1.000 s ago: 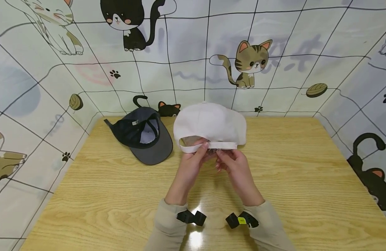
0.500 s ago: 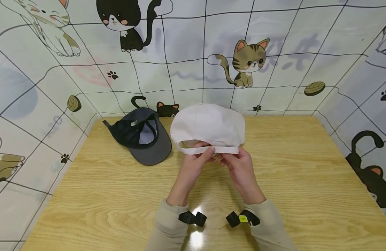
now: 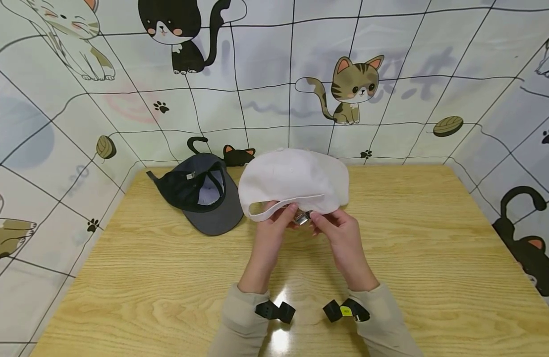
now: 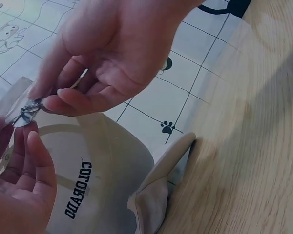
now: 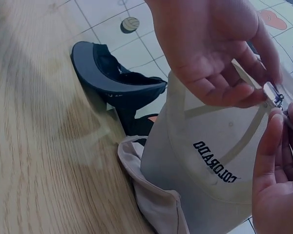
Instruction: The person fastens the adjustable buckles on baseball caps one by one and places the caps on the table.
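Observation:
A white cap (image 3: 292,178) hangs between both hands over the back of the table, its strap opening facing me. In the left wrist view the word COLORADO shows inside it. My left hand (image 3: 271,233) pinches the cap's back strap (image 3: 279,203) beside a shiny metal buckle (image 3: 302,217). On the buckle's other side, the thumb and fingers of my right hand (image 3: 341,235) pinch at the strap. Right by the fingertips, the buckle (image 5: 272,92) stands out in the right wrist view. Fingers hide part of the strap there.
A dark navy cap (image 3: 214,208) with a grey brim lies upturned on the left, close beside the white cap. Cat-patterned sheets (image 3: 265,74) enclose the wooden table (image 3: 167,292) at the back and both sides.
The strap's loose end has swung up from the right hand and now curves against the white cap. More of the buckle shows between the thumbs. The dark cap stays put.

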Action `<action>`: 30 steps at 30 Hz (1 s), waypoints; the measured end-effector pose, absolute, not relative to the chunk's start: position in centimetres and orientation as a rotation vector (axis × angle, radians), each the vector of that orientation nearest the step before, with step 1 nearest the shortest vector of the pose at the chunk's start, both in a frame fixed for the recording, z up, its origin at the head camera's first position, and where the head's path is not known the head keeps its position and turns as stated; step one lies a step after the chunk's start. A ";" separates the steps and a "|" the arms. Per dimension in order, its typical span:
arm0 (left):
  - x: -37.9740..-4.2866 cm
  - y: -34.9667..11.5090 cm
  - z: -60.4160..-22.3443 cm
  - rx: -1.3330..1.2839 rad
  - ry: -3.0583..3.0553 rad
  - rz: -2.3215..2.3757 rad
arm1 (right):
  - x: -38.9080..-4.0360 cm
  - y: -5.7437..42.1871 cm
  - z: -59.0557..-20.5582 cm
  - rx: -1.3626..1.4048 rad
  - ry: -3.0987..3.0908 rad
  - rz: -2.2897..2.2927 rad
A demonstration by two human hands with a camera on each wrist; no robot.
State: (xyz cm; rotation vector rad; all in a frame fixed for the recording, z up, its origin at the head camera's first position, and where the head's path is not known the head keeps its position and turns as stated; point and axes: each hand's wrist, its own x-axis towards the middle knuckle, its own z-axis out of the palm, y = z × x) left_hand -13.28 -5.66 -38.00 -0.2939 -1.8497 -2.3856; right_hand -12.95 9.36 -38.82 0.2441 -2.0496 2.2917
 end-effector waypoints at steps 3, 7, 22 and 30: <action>-13.3 -5.7 -37.9 -0.281 -1.862 -2.404 | -13.1 9.6 -38.9 0.231 -2.044 2.289; -13.2 -5.8 -37.8 -0.332 -1.920 -2.446 | -13.1 9.6 -39.0 0.208 -1.976 2.327; -13.0 -5.9 -37.7 -0.680 -2.046 -2.544 | -13.3 10.1 -38.2 -0.001 -1.726 2.503; -12.0 -5.2 -36.4 -0.947 -2.245 -2.515 | -13.7 10.8 -38.7 0.156 -1.185 2.975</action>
